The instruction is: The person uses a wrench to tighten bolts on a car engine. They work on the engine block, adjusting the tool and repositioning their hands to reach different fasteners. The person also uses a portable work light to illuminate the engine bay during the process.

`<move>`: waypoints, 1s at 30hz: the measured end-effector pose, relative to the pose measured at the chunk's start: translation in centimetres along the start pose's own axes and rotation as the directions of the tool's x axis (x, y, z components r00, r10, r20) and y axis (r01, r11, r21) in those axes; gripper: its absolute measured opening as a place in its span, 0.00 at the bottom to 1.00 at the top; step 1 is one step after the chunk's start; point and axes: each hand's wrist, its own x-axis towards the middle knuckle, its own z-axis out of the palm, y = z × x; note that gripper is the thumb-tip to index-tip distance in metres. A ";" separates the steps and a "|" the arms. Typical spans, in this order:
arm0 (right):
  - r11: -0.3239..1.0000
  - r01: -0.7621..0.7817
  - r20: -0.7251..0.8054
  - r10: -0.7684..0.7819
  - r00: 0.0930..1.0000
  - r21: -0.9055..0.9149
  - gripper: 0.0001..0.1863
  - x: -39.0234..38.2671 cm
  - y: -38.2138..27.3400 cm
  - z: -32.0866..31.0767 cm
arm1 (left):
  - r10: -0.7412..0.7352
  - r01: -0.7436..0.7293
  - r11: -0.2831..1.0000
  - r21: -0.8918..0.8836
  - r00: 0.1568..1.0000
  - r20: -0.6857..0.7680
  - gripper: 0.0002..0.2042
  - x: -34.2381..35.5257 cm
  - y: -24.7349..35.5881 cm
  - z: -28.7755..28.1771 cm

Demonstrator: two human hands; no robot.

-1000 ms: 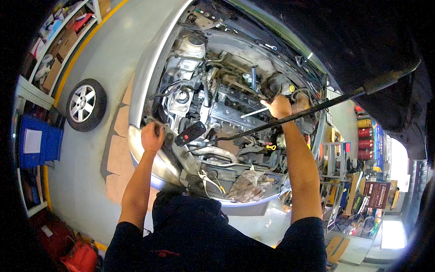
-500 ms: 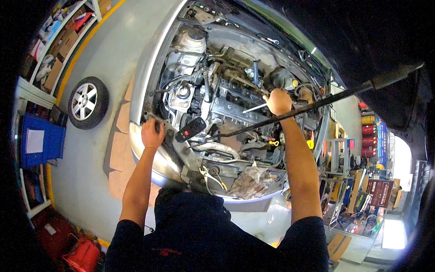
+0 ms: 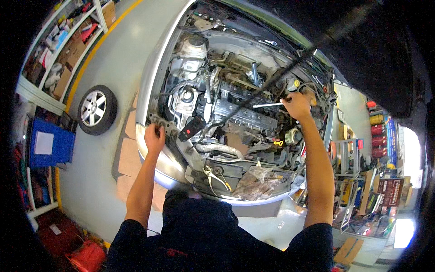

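My right hand [image 3: 297, 106] is closed around one end of a slim silver metal rod-shaped tool [image 3: 268, 105]. The tool lies sideways above the ribbed engine cover [image 3: 244, 117], its free end pointing left; its gripped end is hidden. At the front left corner of the open engine bay, my left hand [image 3: 155, 138] rests on the body edge above the headlight [image 3: 164, 159]. Its fingers are bent but apart, and nothing shows in them. Close to its right lies a black handheld device [image 3: 192, 128] with a red button.
A dark prop rod [image 3: 272, 84] slants across the bay beneath the raised hood [image 3: 376, 59]. Pliers [image 3: 213, 178] and a dirty plastic sheet [image 3: 258, 182] lie on the front edge. A loose wheel [image 3: 97, 110] is on the floor at left, near shelves [image 3: 68, 50].
The view has shifted, and the prop rod crosses it more steeply. My right hand has moved a little to the right with the silver tool. My left hand stays at the same corner.
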 end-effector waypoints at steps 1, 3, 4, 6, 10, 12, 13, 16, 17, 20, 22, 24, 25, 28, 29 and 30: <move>0.996 -0.058 -0.032 0.061 0.998 0.073 0.22 -1.7 0.2 -0.5 | -0.005 0.007 0.999 -0.052 1.000 0.028 0.07 -1.7 0.6 -0.9; 0.906 -0.152 -0.116 0.213 0.970 0.396 0.21 -6.1 1.9 0.8 | 0.007 0.015 0.984 -0.176 0.992 0.122 0.07 -5.7 3.4 -2.8; 0.829 -0.207 -0.069 0.283 0.957 0.520 0.19 -8.3 2.8 1.5 | 0.021 0.027 0.968 -0.248 0.982 0.190 0.07 -7.9 6.2 -3.2; 0.301 -0.399 0.246 0.438 0.865 0.866 0.19 -13.2 3.8 4.0 | 0.073 0.087 0.934 -0.348 0.903 0.423 0.10 -11.4 13.3 -2.9; -0.120 -0.271 0.294 0.489 0.821 0.955 0.16 -21.4 -3.4 7.2 | 0.155 0.280 0.822 -0.495 0.727 0.669 0.23 -11.6 28.2 -0.1; -0.264 -0.152 0.263 0.460 0.848 0.952 0.18 -24.4 -8.1 7.1 | 0.050 0.428 0.689 -0.585 0.777 0.627 0.26 -13.3 31.0 3.1; -0.109 -0.050 0.097 0.478 0.873 0.993 0.18 -26.0 -9.9 8.1 | 0.006 0.489 0.611 -0.622 0.784 0.621 0.28 -13.7 31.8 4.3; 0.128 -0.136 0.106 0.214 0.971 0.983 0.21 -29.6 -12.9 5.2 | -0.306 0.607 0.557 -0.566 0.784 0.540 0.26 -12.7 35.4 3.9; 0.063 0.014 -0.027 0.222 0.975 0.998 0.21 -30.2 -12.8 4.8 | -0.299 0.596 0.581 -0.554 0.789 0.536 0.23 -12.5 34.6 3.7; 0.193 0.200 -0.194 -0.047 0.980 0.961 0.18 -31.1 -9.0 6.0 | -0.319 0.545 0.687 -0.480 0.820 0.475 0.15 -11.6 34.7 3.8; 0.236 0.136 -0.138 -0.008 0.990 0.962 0.16 -31.8 -5.1 7.3 | -0.347 0.502 0.794 -0.343 0.837 0.423 0.14 -11.1 35.5 4.2; 0.244 0.016 -0.051 0.136 0.989 0.970 0.11 -32.1 -0.9 10.3 | -0.220 0.314 0.915 -0.252 0.914 0.341 0.13 -10.1 35.4 4.7; 0.282 -0.063 -0.048 0.367 0.929 0.957 0.10 -31.8 1.3 15.0 | -0.169 0.241 0.955 -0.171 0.920 0.352 0.14 -9.1 37.3 5.2; 0.394 -0.208 -0.124 0.669 0.733 0.895 0.10 -31.3 10.1 23.2 | -0.152 0.117 0.987 0.107 0.894 0.421 0.14 -5.7 40.9 6.5; 0.488 -0.250 -0.186 0.681 0.708 0.836 0.11 -30.9 12.6 25.6 | -0.022 -0.028 0.992 0.127 0.927 0.373 0.14 -4.1 40.1 7.3; 0.570 -0.308 -0.239 0.690 0.684 0.762 0.13 -31.0 14.3 27.2 | 0.103 -0.165 0.974 0.157 0.934 0.342 0.14 -2.9 38.9 8.0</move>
